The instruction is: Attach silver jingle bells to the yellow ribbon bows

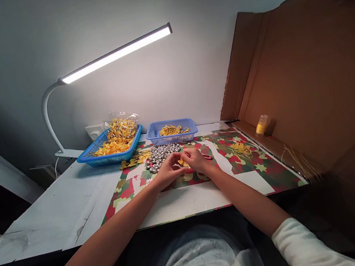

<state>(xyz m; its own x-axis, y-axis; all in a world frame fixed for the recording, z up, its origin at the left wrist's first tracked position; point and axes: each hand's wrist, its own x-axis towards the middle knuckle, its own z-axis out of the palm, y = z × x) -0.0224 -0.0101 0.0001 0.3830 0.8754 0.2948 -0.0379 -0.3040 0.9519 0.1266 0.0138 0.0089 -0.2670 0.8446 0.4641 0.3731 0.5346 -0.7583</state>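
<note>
My left hand [169, 170] and my right hand [195, 160] meet over the middle of the table. Both are closed, fingertips together, around a small yellow ribbon-like piece [182, 162], mostly hidden by the fingers. Just behind my left hand lies a heap of shiny silver bells [162, 153]. To its left are loose yellow ribbon pieces with thin stems [135, 159]. A pink-handled tool [207, 157] shows partly beyond my right hand. Farther right rests a tangle of yellow cords [241, 150].
At the back left stands a blue basket [102, 161] full of yellow pieces. A smaller blue-violet basket [172, 138] holds gold-coloured stems. A lit lamp [118, 53] reaches over the table. Along the right, a cardboard wall [307, 76] rises beside a small yellow-filled bottle [262, 125].
</note>
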